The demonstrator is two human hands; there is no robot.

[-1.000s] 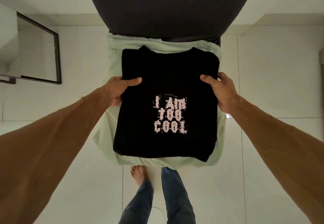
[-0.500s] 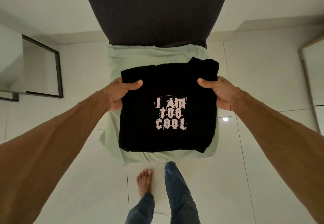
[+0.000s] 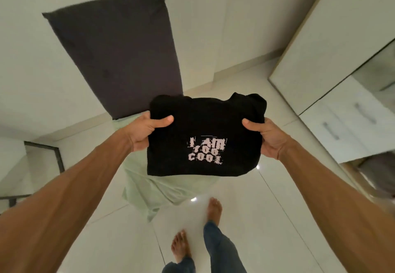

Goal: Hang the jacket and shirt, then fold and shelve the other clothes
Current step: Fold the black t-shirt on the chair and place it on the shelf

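Folded black T-shirt (image 3: 205,123), print up, is hovering in the air above the pale green cloth (image 3: 154,185). Left hand (image 3: 145,132) and right hand (image 3: 267,138) are gripping its side edges, fingers pinching the fabric, thumbs on top. Dark grey panel (image 3: 115,58) is standing behind the cloth; white drawers (image 3: 346,127) are sitting to the cloth's right.

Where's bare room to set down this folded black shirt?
The pale green cloth under the folded black T-shirt, before the dark grey cushion: visible part bare. Also white floor tiles toward the white drawer unit. Crowded by the bare feet.
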